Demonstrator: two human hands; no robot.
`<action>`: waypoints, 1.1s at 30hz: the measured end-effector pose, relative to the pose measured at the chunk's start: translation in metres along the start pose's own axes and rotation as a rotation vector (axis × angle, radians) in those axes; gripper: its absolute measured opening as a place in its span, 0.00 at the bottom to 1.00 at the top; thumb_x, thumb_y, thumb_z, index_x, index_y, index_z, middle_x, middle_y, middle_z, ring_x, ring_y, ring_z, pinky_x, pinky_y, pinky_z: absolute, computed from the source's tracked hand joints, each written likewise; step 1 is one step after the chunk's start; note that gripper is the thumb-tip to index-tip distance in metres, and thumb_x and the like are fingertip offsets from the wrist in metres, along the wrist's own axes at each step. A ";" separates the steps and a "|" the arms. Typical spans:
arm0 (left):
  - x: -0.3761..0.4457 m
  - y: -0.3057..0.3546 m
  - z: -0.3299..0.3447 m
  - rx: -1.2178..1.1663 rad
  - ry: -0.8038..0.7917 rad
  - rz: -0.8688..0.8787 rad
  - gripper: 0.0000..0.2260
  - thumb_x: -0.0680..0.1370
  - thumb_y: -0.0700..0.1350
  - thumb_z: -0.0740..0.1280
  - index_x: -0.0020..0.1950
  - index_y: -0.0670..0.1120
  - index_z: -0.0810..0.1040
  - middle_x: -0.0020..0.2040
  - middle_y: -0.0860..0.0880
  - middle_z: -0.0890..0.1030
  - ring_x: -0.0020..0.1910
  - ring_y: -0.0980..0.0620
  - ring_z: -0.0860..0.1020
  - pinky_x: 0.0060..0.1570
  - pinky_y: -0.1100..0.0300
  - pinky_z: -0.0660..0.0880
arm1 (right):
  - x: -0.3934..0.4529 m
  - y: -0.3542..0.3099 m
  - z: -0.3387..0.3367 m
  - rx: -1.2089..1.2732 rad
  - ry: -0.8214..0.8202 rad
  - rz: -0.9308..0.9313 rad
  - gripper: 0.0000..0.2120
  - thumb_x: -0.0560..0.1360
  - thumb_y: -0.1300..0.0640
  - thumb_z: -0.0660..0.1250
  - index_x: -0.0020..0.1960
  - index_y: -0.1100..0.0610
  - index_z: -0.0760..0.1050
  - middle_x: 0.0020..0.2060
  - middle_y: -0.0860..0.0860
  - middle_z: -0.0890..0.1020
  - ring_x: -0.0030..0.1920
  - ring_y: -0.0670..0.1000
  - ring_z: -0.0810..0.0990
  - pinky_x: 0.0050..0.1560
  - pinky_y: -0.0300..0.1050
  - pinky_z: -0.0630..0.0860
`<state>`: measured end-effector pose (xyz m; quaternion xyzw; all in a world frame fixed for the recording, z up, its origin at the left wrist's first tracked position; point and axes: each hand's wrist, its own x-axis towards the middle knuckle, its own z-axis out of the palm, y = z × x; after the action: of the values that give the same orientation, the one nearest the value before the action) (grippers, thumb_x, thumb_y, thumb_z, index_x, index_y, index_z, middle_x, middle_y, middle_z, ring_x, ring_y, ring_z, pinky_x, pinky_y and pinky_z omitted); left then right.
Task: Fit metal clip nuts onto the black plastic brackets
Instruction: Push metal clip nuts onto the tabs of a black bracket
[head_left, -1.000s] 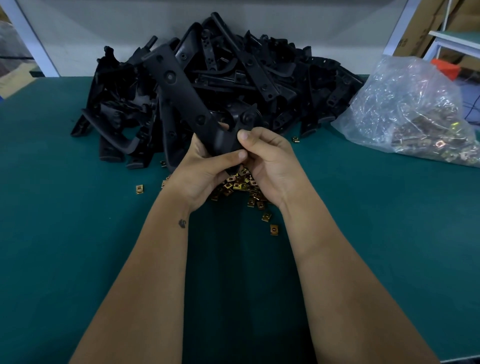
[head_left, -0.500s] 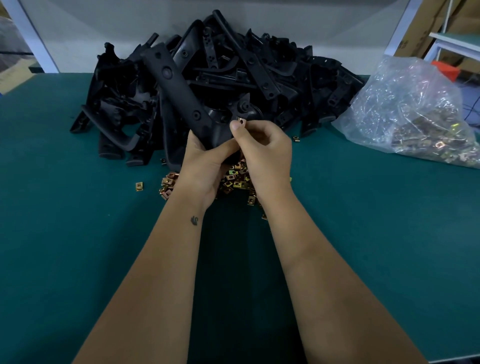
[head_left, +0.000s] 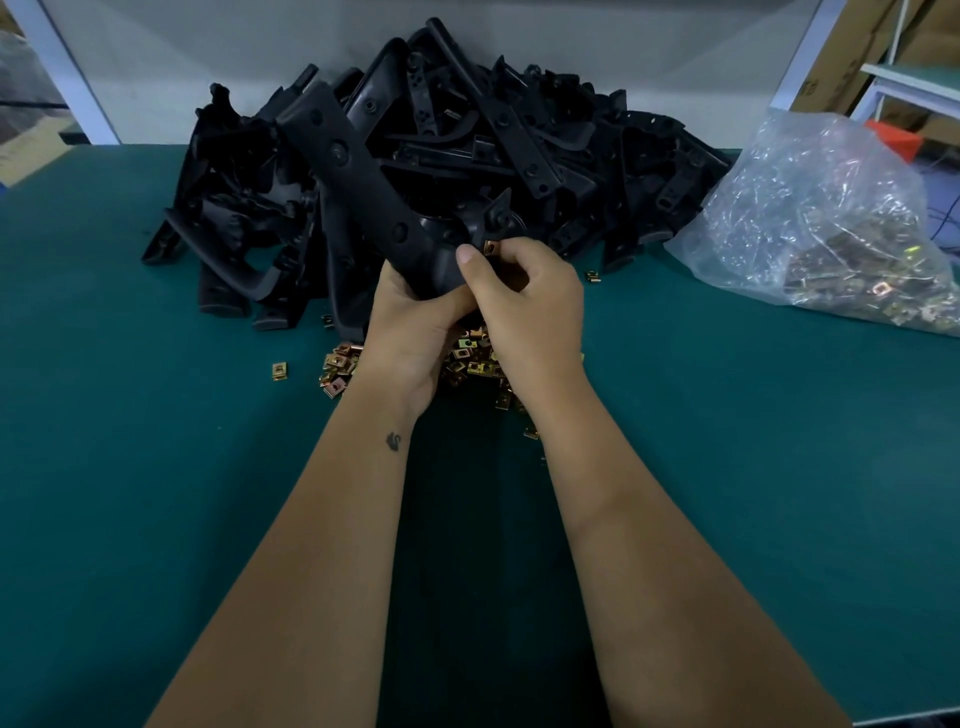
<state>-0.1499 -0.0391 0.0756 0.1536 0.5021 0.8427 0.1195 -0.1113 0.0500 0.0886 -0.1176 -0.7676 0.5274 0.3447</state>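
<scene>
Bracket (head_left: 363, 176) is gripped at its near end by the left hand (head_left: 410, 332), long axis running up-left; clip nut (head_left: 490, 248) is pinched by the right hand (head_left: 530, 296) just beside that end.

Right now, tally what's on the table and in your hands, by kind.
Held bracket: 1
Held nut: 1
Bracket heap: 1
Loose nut pile: 1
Bag: 1
Total: 5
</scene>
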 end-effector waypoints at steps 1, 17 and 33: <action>0.000 0.001 -0.001 -0.015 0.018 0.004 0.20 0.74 0.30 0.71 0.62 0.44 0.76 0.55 0.44 0.85 0.56 0.46 0.83 0.53 0.55 0.80 | 0.000 0.000 0.000 0.029 -0.034 0.007 0.06 0.77 0.52 0.69 0.47 0.54 0.81 0.45 0.47 0.82 0.47 0.43 0.79 0.50 0.38 0.76; 0.005 0.011 -0.018 -0.307 0.229 0.003 0.16 0.76 0.41 0.72 0.61 0.48 0.74 0.47 0.52 0.84 0.43 0.55 0.83 0.43 0.60 0.78 | -0.005 0.014 0.006 -0.858 -0.402 -0.207 0.14 0.77 0.54 0.65 0.60 0.55 0.80 0.51 0.54 0.75 0.56 0.56 0.71 0.49 0.47 0.68; 0.004 0.010 -0.014 -0.279 0.228 -0.018 0.14 0.76 0.40 0.72 0.59 0.50 0.75 0.50 0.52 0.85 0.46 0.54 0.84 0.43 0.61 0.78 | -0.003 0.014 0.006 -0.520 -0.237 -0.129 0.09 0.80 0.59 0.62 0.55 0.57 0.80 0.48 0.51 0.82 0.49 0.52 0.79 0.48 0.49 0.76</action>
<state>-0.1590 -0.0533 0.0784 0.0343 0.3917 0.9151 0.0897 -0.1157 0.0497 0.0740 -0.0906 -0.9179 0.3000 0.2434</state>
